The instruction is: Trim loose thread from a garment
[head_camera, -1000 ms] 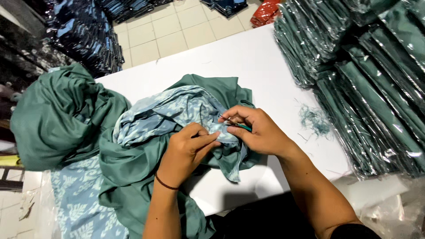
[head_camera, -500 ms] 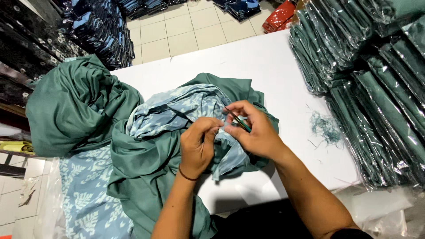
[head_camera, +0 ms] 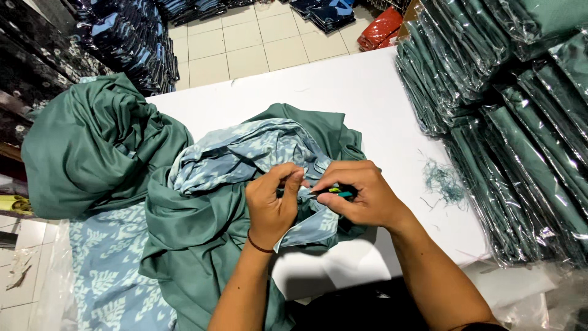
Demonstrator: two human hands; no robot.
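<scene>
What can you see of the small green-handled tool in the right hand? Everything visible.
The small green-handled tool is mostly hidden. Only a short, slim, bright green and teal stretch shows, plastic by its look, lying roughly level between the thumb and fingers of the right hand. Its tip points toward the left hand, over the light blue leaf-patterned cloth. Its working end cannot be made out.

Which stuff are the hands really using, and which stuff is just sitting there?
In use:
left hand
right hand
small green snipping tool
green and blue leaf-print garment

Just lying about:
bunched green cloth
bagged green stacks
thread scraps
white table
</scene>
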